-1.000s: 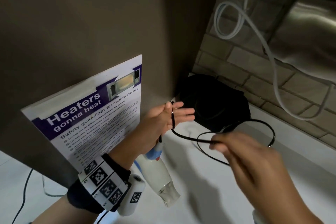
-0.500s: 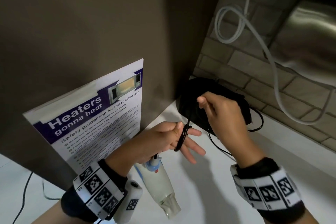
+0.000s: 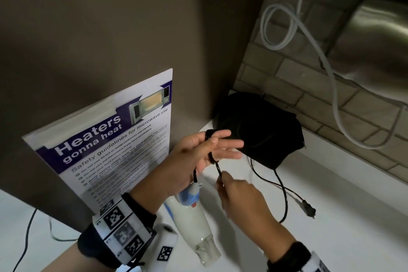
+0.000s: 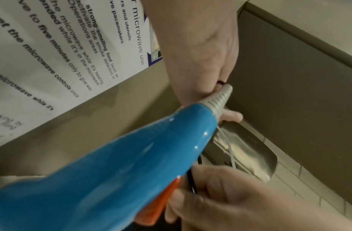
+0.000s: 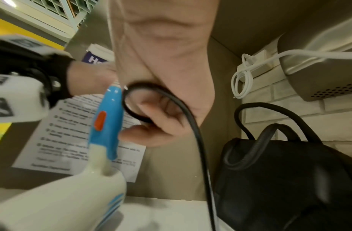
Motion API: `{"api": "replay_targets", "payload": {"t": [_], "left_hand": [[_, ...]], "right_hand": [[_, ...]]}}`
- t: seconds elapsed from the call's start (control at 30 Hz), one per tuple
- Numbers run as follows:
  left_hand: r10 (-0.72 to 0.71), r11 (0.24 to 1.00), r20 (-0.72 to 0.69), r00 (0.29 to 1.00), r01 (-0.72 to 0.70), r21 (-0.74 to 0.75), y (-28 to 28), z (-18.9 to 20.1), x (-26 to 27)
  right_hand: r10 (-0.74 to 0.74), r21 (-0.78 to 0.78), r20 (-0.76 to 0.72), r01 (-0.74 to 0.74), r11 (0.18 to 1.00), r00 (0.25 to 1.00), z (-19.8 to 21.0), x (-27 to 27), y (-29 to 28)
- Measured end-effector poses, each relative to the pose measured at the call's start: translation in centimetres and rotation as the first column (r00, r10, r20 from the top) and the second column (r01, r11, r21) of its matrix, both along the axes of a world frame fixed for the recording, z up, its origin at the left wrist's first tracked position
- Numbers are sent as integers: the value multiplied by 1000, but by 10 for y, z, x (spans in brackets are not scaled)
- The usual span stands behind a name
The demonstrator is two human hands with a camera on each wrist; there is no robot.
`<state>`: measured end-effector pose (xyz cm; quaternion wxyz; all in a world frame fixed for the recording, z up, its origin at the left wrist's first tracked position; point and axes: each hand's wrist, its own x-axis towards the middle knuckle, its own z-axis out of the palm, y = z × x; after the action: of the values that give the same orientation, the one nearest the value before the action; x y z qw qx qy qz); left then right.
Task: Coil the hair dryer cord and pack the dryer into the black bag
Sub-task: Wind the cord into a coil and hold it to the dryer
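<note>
The hair dryer (image 3: 191, 218), white with a blue handle (image 4: 112, 171), hangs nozzle-down just over the white counter (image 3: 331, 238). Its black cord (image 3: 284, 194) is wound in loops round the straight fingers of my left hand (image 3: 198, 150), which holds the cord just above the dryer's grey strain relief (image 4: 222, 96). My right hand (image 3: 234, 192) sits just below the left one and pinches the cord (image 5: 191, 118) between thumb and fingers. The slack trails right to the plug (image 3: 309, 208) lying on the counter. The black bag (image 3: 260, 132) stands in the corner behind both hands.
A microwave safety poster (image 3: 114, 150) leans on the brown wall at left. A steel hand dryer (image 3: 375, 40) with a looped white cable (image 3: 278, 26) hangs on the brick wall at right. Thin wires (image 3: 28, 234) trail at far left.
My right hand has swung from up by the bag down to below my left hand, carrying the cord round the left fingers. The loose loop has shortened and the plug has come into view.
</note>
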<state>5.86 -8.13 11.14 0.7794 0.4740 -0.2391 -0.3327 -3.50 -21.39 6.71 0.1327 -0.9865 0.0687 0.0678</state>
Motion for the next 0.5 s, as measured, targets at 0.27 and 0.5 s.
{"api": "replay_targets", "payload": {"t": [0.27, 0.5], "left_hand": [[182, 976, -147, 972, -197, -95, -8, -2, 4], [199, 979, -65, 978, -201, -35, -11, -11, 3]], "right_hand": [[64, -19, -78, -65, 998, 995, 36, -56, 15], [-34, -38, 304, 48, 998, 952, 61, -75, 6]]}}
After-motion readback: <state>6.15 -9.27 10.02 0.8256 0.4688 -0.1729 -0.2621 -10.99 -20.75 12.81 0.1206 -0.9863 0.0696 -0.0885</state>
